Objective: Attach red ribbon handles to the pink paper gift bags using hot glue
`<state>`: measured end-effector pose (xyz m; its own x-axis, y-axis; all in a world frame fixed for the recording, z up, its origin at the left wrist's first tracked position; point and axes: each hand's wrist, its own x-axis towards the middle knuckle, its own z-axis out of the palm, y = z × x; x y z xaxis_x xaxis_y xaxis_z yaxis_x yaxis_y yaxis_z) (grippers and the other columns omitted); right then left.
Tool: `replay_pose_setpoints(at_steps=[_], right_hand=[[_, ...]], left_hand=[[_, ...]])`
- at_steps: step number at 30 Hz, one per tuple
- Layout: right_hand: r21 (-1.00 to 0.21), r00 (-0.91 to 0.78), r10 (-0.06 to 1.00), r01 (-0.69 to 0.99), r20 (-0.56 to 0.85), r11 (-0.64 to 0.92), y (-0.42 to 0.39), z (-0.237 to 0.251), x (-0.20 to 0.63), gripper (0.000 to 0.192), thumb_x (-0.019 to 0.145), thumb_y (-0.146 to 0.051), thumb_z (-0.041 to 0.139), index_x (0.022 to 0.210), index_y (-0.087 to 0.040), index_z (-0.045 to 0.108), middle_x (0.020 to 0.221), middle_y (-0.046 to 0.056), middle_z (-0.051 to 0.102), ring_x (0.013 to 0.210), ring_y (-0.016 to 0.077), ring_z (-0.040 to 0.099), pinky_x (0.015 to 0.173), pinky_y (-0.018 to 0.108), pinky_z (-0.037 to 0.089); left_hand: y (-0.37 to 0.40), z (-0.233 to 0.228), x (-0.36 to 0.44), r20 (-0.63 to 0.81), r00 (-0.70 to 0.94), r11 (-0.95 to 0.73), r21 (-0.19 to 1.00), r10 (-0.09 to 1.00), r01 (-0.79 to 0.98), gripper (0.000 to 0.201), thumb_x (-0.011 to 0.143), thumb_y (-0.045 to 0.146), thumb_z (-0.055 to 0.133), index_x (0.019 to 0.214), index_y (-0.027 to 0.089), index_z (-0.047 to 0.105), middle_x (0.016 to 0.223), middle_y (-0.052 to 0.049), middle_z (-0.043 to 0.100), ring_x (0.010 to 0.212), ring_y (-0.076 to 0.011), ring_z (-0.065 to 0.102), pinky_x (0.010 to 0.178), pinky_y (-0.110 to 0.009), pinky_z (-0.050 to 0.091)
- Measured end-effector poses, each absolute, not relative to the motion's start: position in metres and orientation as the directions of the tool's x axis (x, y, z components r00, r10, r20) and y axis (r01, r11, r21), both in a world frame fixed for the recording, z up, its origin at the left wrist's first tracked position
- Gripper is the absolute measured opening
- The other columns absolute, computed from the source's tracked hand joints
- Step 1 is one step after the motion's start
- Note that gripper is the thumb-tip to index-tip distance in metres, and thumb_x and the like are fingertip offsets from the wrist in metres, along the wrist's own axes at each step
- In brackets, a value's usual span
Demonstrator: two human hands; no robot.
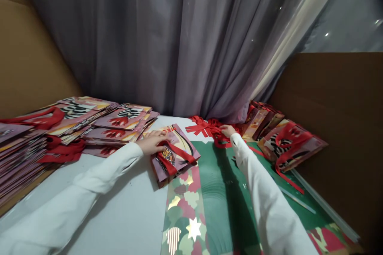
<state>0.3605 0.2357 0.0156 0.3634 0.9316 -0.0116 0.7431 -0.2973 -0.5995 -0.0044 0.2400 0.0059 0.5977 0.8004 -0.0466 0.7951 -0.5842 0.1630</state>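
My left hand [153, 141] rests on a small stack of flat pink gift bags [176, 155] with red ribbon handles, at the middle of the table. Its fingers lie on the top bag beside the ribbon. My right hand [227, 130] reaches farther back into a pile of loose red ribbons [206, 127] by the curtain, fingers closed on a strand. Both arms wear white sleeves.
Tall stacks of the same flat bags [74, 123] fill the left side. More bags [284, 139] lie at the right against a brown cardboard wall [338, 119]. A green patterned sheet [221, 191] covers the white table [125, 211]. A grey curtain [179, 40] hangs behind.
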Motion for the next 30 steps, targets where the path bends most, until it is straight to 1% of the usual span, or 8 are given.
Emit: replay_pose_setpoints(at_steps=[4,8,10,12,15,17,23,30], right_hand=[[-0.874,0.316,0.941,0.484,0.123,-0.049,0.235,0.067,0.351,0.025,0.092,-0.025,0.052,0.113,-0.014,0.060,0.096,0.006,0.067,0.081,0.0133,0.065,0.071,0.029,0.055],[-0.940,0.257,0.914,0.217,0.313,0.261,0.193,0.096,0.333,0.035,0.077,-0.022,0.062,0.111,-0.021,0.064,0.096,0.003,0.069,0.087,0.0128,0.067,0.075,0.026,0.053],[-0.910,0.240,0.878,0.107,0.414,0.400,0.164,0.089,0.318,0.035,0.068,-0.025,0.071,0.102,-0.020,0.067,0.092,0.003,0.070,0.084,0.0148,0.066,0.076,0.029,0.052],[-0.885,0.261,0.846,0.161,0.466,0.437,0.139,0.070,0.302,0.030,0.066,-0.031,0.074,0.093,-0.018,0.068,0.083,0.003,0.069,0.075,0.0145,0.063,0.073,0.030,0.051],[-0.869,0.326,0.818,0.324,0.473,0.374,0.110,0.028,0.281,0.024,0.069,-0.040,0.072,0.076,-0.018,0.063,0.076,0.001,0.061,0.069,0.0131,0.055,0.070,0.029,0.047],[-0.914,0.246,0.897,0.274,0.367,0.299,0.097,0.000,0.271,0.029,0.070,-0.045,0.071,0.071,-0.020,0.057,0.077,0.000,0.059,0.073,0.0132,0.054,0.073,0.028,0.046],[-0.993,-0.214,0.976,0.120,-0.034,-0.008,0.075,-0.059,0.242,0.043,0.067,-0.061,0.066,0.076,-0.021,0.055,0.061,-0.001,0.063,0.054,0.0145,0.057,0.055,0.029,0.048],[-0.978,-0.134,0.979,0.162,-0.151,-0.129,0.100,-0.093,0.222,0.030,0.067,-0.040,0.072,0.059,-0.019,0.052,0.050,-0.004,0.056,0.048,0.0107,0.050,0.048,0.022,0.039]], left_hand=[[0.220,0.024,0.001,0.050,0.540,-0.540,0.165,0.840,0.825,0.049,0.086,0.030,0.046,0.134,0.023,0.051,0.133,-0.011,0.055,0.122,-0.0288,0.050,0.102,-0.045,0.039],[0.142,0.029,0.012,0.244,0.496,-0.543,0.193,0.834,0.817,0.038,0.093,0.028,0.034,0.120,0.016,0.057,0.121,-0.013,0.060,0.112,-0.0269,0.055,0.097,-0.042,0.042],[0.098,0.017,0.022,0.152,0.586,-0.605,0.250,0.796,0.756,0.034,0.095,0.026,0.030,0.099,0.017,0.063,0.097,-0.009,0.067,0.090,-0.0224,0.063,0.082,-0.036,0.049],[0.067,-0.004,0.034,0.040,0.649,-0.642,0.204,0.760,0.739,0.032,0.093,0.018,0.034,0.098,0.017,0.065,0.095,-0.009,0.068,0.089,-0.0235,0.064,0.081,-0.037,0.049],[0.053,-0.036,0.055,-0.025,0.637,-0.636,0.030,0.771,0.771,0.047,0.082,0.004,0.043,0.126,0.010,0.057,0.122,-0.017,0.062,0.115,-0.0302,0.056,0.094,-0.041,0.045],[0.061,-0.050,0.067,-0.021,0.593,-0.593,-0.024,0.805,0.805,0.052,0.084,0.002,0.039,0.136,0.007,0.048,0.139,-0.020,0.049,0.128,-0.0309,0.045,0.102,-0.041,0.038],[0.093,-0.056,0.079,-0.064,0.417,-0.418,0.008,0.907,0.909,0.047,0.093,0.008,0.032,0.139,0.003,0.042,0.115,-0.024,0.061,0.107,-0.0305,0.061,0.087,-0.044,0.046],[0.122,-0.055,0.077,-0.216,0.315,-0.298,0.110,0.924,0.948,0.033,0.091,0.035,0.056,0.116,0.014,0.057,0.112,-0.008,0.062,0.096,-0.0188,0.062,0.083,-0.040,0.054]])
